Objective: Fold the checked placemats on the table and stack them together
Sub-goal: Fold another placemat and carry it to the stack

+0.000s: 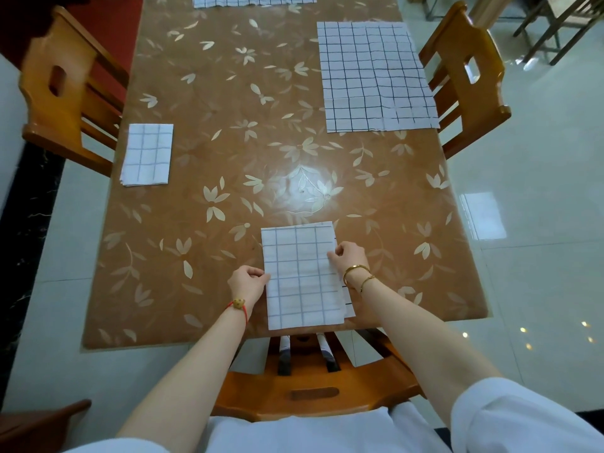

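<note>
Glossy brown table with a pale leaf pattern fills our view, with a white tiled floor around it. Low in the middle of the frame, our left hand curls its fingers onto the left edge of the folded placemat and pinches it. Our right hand grips the right edge, fingers bent over the layers. That mat lies flat at the table's near edge, lower layers peeking out on the right.

We've got a red cord on the left wrist and gold bangles on the right. Out at middle left, a second folded placemat lies by the table's edge. Upper right, an open placemat is spread flat. At the top, a far placemat is cut off by the frame. The left chair, right chair and near chair ring the table.
</note>
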`<state>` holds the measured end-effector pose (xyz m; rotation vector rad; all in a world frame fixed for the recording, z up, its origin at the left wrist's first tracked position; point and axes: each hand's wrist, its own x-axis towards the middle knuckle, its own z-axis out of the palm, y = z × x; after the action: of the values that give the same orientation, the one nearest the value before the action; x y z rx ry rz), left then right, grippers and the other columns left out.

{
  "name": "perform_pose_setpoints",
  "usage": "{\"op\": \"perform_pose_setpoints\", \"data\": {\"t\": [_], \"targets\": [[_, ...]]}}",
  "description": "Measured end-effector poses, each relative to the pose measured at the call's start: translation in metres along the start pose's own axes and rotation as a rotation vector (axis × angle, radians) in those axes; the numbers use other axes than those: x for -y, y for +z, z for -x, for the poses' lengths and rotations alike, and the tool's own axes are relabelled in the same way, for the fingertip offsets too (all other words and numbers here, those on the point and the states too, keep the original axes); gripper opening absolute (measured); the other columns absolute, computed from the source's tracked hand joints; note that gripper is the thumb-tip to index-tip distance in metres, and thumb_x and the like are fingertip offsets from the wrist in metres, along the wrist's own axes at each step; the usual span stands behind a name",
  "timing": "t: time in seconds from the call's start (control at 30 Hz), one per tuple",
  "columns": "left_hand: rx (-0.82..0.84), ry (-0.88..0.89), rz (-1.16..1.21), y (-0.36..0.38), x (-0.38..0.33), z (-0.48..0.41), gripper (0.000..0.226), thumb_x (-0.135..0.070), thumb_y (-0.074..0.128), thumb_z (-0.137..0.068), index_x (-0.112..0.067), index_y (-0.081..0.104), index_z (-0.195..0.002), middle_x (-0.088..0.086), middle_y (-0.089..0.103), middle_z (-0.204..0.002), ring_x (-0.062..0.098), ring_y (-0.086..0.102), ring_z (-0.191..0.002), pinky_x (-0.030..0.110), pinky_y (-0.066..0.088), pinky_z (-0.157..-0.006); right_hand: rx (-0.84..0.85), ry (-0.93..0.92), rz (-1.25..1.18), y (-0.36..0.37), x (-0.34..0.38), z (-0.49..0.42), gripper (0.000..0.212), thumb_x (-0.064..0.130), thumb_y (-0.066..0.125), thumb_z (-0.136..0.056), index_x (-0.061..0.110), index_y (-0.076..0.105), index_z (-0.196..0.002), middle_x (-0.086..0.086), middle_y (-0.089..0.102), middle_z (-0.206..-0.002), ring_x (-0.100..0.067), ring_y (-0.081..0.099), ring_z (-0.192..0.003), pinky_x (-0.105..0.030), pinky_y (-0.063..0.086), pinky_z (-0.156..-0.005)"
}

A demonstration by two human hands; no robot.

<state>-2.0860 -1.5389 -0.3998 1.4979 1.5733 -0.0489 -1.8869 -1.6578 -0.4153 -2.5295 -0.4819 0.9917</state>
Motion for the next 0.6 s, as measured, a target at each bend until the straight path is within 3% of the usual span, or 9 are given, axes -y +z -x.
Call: {"op": "perform_pose_setpoints", "data": {"t": [0.13, 0.27, 0.43, 0.6], "targets": [[0.033, 0.103, -0.043, -0.0023, 0.0024, 0.0027, 0.016, -0.021, 0.075, -0.085, -0.011, 0.064, -0.093, 0.001, 0.065, -0.087, 0.017, 0.062, -0.084, 0.021, 0.047, -0.063, -0.021, -0.020, 0.035, 0.0009, -0.0015, 0.0013, 0.017, 0.026, 0.051, -0.094, 0.012, 0.053, -0.086, -0.004, 0.058, -0.083, -0.023, 0.054, -0.075, -0.030, 0.040, -0.061], [0.041, 0.147, -0.069, -0.0005, 0.0036, 0.0028, 0.016, -0.021, 0.075, -0.085, -0.013, 0.063, -0.091, 0.000, 0.065, -0.085, 0.012, 0.061, -0.077, 0.019, 0.044, -0.058, 0.009, -0.012, 0.050, -0.0029, -0.0008, -0.0036, 0.020, 0.030, 0.049, -0.097, 0.012, 0.053, -0.091, -0.005, 0.058, -0.091, -0.023, 0.054, -0.081, -0.031, 0.042, -0.066], [0.016, 0.194, -0.165, 0.0032, 0.0070, 0.0038, 0.016, -0.020, 0.075, -0.083, -0.019, 0.059, -0.085, -0.002, 0.064, -0.081, 0.016, 0.063, -0.078, 0.029, 0.054, -0.066, 0.034, -0.008, 0.080, -0.0043, 0.0012, -0.0076, 0.021, 0.031, 0.048, -0.098, 0.012, 0.053, -0.093, -0.008, 0.061, -0.096, -0.024, 0.055, -0.084, -0.032, 0.044, -0.069], [-0.048, 0.272, -0.265, 0.0076, 0.0032, 0.0038, 0.025, -0.022, 0.078, -0.082, -0.018, 0.054, -0.088, -0.003, 0.061, -0.083, 0.017, 0.061, -0.079, 0.031, 0.053, -0.066, 0.023, 0.025, 0.068, -0.0061, 0.0006, -0.0056, 0.021, 0.030, 0.046, -0.098, 0.010, 0.054, -0.093, -0.008, 0.059, -0.093, -0.024, 0.055, -0.082, -0.032, 0.043, -0.067]]}}
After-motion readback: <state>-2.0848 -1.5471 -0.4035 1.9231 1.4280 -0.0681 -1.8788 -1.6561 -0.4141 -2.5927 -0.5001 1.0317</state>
